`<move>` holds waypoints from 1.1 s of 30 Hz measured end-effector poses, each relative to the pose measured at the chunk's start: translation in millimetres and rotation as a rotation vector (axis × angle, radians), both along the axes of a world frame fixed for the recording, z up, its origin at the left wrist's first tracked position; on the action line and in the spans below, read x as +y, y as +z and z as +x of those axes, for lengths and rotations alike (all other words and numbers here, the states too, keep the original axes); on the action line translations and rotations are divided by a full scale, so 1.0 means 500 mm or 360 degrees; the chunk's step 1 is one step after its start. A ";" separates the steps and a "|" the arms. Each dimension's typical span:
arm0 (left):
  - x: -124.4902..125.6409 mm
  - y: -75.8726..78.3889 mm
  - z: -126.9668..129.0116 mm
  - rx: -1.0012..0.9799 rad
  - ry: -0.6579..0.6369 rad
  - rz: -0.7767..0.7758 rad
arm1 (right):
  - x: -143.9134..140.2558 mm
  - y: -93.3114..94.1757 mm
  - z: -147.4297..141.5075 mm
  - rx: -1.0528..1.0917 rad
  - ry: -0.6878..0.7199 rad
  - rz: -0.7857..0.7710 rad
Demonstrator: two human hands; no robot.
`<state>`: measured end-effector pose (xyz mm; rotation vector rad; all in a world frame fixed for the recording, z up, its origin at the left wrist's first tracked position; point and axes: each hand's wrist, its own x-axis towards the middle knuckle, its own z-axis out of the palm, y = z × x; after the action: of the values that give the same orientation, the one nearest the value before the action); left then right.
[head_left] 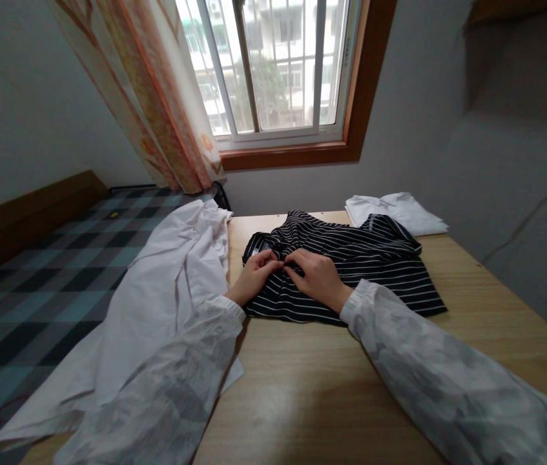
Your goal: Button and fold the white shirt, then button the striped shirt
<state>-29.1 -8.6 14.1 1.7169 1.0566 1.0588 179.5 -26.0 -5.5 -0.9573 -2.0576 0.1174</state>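
A black shirt with thin white stripes (370, 255) lies spread sideways on the wooden table, its collar toward the left. Near that collar, my left hand (258, 274) pinches the fabric between thumb and fingers. My right hand (316, 276) meets it there, fingertips closed on the shirt's front edge close to the left thumb. The exact spot between the fingertips is too small to make out; a button may be hidden there. A pale label shows inside the collar.
White garments (157, 278) hang over the table's left side beside a checked bed (26, 290). A folded white shirt (409, 216) rests at the back right corner of the table (302, 387). Behind stand a window (278, 71) and a patterned curtain (152, 97).
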 end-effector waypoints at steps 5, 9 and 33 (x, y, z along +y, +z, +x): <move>-0.002 -0.005 0.001 -0.0003 -0.0003 0.0081 | 0.002 -0.004 0.001 0.0021 0.0018 -0.0020; -0.007 -0.008 0.003 0.0096 0.0001 0.0190 | 0.012 -0.009 0.004 0.0207 -0.0035 -0.0146; -0.016 -0.018 0.001 0.0454 0.0157 0.0564 | 0.057 -0.017 0.019 0.0725 0.0401 -0.0748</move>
<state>-28.7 -16.6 4.9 2.1682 1.1933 1.1378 188.9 2.6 -14.2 -0.8371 -1.7373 0.9016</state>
